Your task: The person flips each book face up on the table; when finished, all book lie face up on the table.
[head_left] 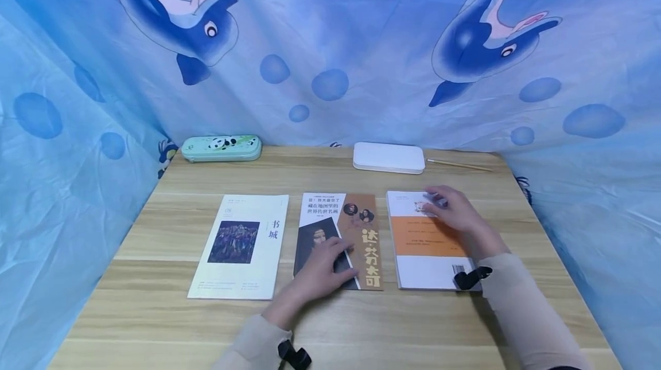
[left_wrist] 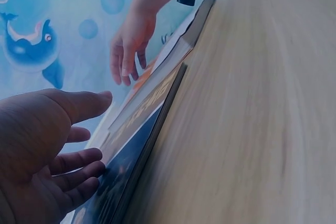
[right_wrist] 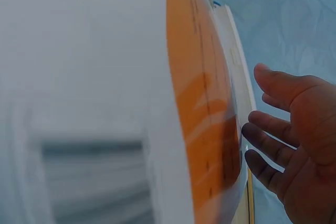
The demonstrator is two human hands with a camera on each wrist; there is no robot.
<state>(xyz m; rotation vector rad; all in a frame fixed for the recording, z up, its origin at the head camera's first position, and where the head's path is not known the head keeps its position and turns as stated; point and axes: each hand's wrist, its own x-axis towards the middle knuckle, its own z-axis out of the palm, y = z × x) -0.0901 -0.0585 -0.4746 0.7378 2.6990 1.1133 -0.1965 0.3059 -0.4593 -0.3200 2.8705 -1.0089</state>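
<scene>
Two hands lie flat with fingers relaxed, gripping nothing: my left hand (head_left: 322, 269) rests on the middle book (head_left: 341, 241), titled 达·芬奇, my right hand (head_left: 454, 209) on the orange-banded book (head_left: 426, 241) at 3 o'clock. I judge both light, flexible paperbacks, best lifted by an edge. At 9 o'clock lies 书城 (head_left: 240, 246) on the counter (head_left: 155, 324).

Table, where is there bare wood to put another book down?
The table is bare in front, below the white magazine, and in the strip between pencil case and white box. The middle is crowded: left hand on the portrait book, right hand on the orange book.
</scene>
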